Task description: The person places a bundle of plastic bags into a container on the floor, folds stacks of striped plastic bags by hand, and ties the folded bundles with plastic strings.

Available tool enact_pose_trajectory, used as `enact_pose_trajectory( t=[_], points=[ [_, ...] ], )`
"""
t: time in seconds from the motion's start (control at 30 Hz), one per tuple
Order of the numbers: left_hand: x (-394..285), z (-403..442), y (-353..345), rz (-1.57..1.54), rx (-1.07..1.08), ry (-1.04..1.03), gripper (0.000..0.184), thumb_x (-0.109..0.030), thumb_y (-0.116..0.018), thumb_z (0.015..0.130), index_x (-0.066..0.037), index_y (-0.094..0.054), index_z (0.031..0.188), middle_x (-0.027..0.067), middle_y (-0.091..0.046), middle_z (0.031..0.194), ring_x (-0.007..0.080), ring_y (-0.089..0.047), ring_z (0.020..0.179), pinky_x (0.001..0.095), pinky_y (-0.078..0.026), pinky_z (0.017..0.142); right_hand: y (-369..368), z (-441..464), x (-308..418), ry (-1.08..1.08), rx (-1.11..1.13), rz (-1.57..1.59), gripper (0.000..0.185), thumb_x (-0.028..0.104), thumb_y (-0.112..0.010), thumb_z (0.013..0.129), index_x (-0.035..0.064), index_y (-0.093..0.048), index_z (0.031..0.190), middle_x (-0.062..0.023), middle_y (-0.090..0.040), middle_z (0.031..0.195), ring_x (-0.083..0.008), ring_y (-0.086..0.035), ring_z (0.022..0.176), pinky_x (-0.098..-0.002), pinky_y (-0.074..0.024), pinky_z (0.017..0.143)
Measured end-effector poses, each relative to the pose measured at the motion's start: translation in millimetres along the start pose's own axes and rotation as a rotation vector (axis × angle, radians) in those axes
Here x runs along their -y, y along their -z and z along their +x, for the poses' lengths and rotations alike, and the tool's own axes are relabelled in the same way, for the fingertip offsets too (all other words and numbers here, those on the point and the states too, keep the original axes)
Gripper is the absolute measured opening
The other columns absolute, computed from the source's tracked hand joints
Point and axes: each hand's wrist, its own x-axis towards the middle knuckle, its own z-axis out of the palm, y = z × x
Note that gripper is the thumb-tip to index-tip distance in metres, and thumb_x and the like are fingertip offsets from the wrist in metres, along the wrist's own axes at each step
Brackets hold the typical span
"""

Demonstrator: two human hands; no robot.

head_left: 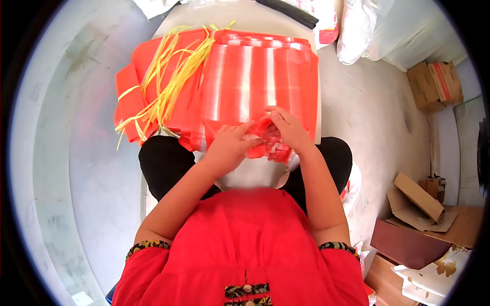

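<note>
A flat stack of red plastic mesh-like sheets or bags with pale see-through stripes lies on the table in front of me. Its near edge is bunched up over the table's front, between my two hands. My left hand pinches the gathered red plastic from the left, its thumb pointing right. On the other side my right hand has its fingers bent around the same crumpled piece. A bundle of thin yellow plastic ties lies loosely across the red pile, left of the striped part.
The pale tabletop shows behind the stack, with a black rolled item at its far edge. Cardboard boxes stand on the right, one by the wall and an open one nearer. White plastic bags hang beyond the table.
</note>
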Motion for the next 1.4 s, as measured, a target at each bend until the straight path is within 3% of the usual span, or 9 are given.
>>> enact_pose_trajectory(
  t=[0.13,0.43,0.67,0.77,0.97,1.03,1.17,1.33,1.4],
  points=[
    [-1.1,-0.4,-1.0,-0.043,-0.013,0.022,0.052,0.001,-0.068,0.076,-0.024,-0.076,0.121,0.0187,-0.054,0.147,0.0294,-0.067,0.100,0.0450,-0.051,0.089,2.1,1.7,-4.1,0.009,0.021,-0.034,0.037,0.017,-0.047,0.109,0.0040,-0.053,0.144,-0.0099,-0.069,0.111,-0.0157,-0.069,0.095,-0.0305,-0.0572,0.085],
    [-6.9,5.8,2.2,-0.128,-0.012,0.093,0.045,-0.001,-0.068,0.080,-0.018,-0.076,0.121,0.0185,-0.056,0.143,0.0323,-0.067,0.100,0.0444,-0.055,0.088,-26.6,-3.4,12.8,0.204,0.010,-0.749,0.042,0.007,-0.050,0.104,0.0036,-0.051,0.146,-0.0168,-0.070,0.121,-0.0274,-0.070,0.099,-0.0369,-0.0550,0.091],
    [-1.2,11.6,-5.6,-0.203,0.076,0.259,0.041,0.001,-0.067,0.080,-0.006,-0.072,0.120,0.0203,-0.061,0.135,0.0398,-0.065,0.112,0.0448,-0.055,0.094,-14.8,-18.3,1.3,0.148,-0.073,-0.276,0.036,0.006,-0.053,0.103,0.0024,-0.060,0.138,-0.0130,-0.070,0.112,-0.0199,-0.069,0.099,-0.0326,-0.0541,0.092],
    [-3.2,19.0,2.7,-0.249,-0.023,0.277,0.022,-0.003,-0.070,0.083,-0.002,-0.074,0.105,0.0180,-0.064,0.130,0.0380,-0.065,0.111,0.0438,-0.055,0.092,-13.5,-37.5,-0.9,0.193,-0.175,-0.243,0.028,0.004,-0.057,0.101,0.0006,-0.065,0.128,-0.0122,-0.070,0.109,-0.0178,-0.068,0.097,-0.0316,-0.0547,0.089],
    [16.5,29.1,-11.9,-0.209,-0.115,0.188,0.012,-0.010,-0.075,0.083,0.000,-0.069,0.081,0.0155,-0.068,0.113,0.0341,-0.066,0.102,0.0424,-0.054,0.087,-12.8,-41.5,-38.6,0.795,-0.158,-0.667,0.020,0.001,-0.068,0.089,0.0016,-0.070,0.109,-0.0127,-0.070,0.110,-0.0287,-0.069,0.097,-0.0374,-0.0566,0.085],
    [17.9,35.0,-10.0,-0.234,-0.041,0.283,0.011,-0.011,-0.075,0.084,-0.001,-0.069,0.085,0.0154,-0.069,0.108,0.0346,-0.066,0.100,0.0432,-0.054,0.085,-19.7,-36.2,-31.2,0.936,-0.135,-0.769,0.024,0.002,-0.074,0.082,0.0032,-0.070,0.105,-0.0135,-0.069,0.110,-0.0350,-0.067,0.098,-0.0410,-0.0563,0.086],
    [12.2,48.6,0.9,-0.256,0.076,0.478,0.015,-0.011,-0.074,0.084,-0.002,-0.069,0.094,0.0146,-0.069,0.100,0.0351,-0.066,0.098,0.0445,-0.053,0.083,-16.1,-25.8,-29.3,0.867,-0.123,-0.886,0.029,0.003,-0.073,0.081,-0.0013,-0.071,0.110,-0.0139,-0.070,0.119,-0.0349,-0.065,0.110,-0.0423,-0.0548,0.094],
    [13.4,35.1,-10.7,-0.385,-0.029,0.515,0.031,-0.011,-0.075,0.082,-0.003,-0.067,0.110,0.0167,-0.068,0.113,0.0368,-0.066,0.102,0.0432,-0.054,0.088,-10.6,-21.8,-23.3,0.806,-0.079,-0.948,0.032,0.006,-0.073,0.082,-0.0021,-0.071,0.113,-0.0138,-0.071,0.121,-0.0341,-0.064,0.114,-0.0429,-0.0535,0.098],
    [12.2,26.9,-5.3,-0.303,-0.047,0.366,0.036,-0.012,-0.076,0.080,-0.004,-0.067,0.115,0.0163,-0.067,0.119,0.0360,-0.066,0.105,0.0425,-0.054,0.090,-7.4,-20.2,-23.6,0.794,-0.088,-0.942,0.034,0.008,-0.074,0.082,-0.0024,-0.071,0.114,-0.0145,-0.071,0.122,-0.0344,-0.065,0.114,-0.0431,-0.0533,0.099]
  ],
)
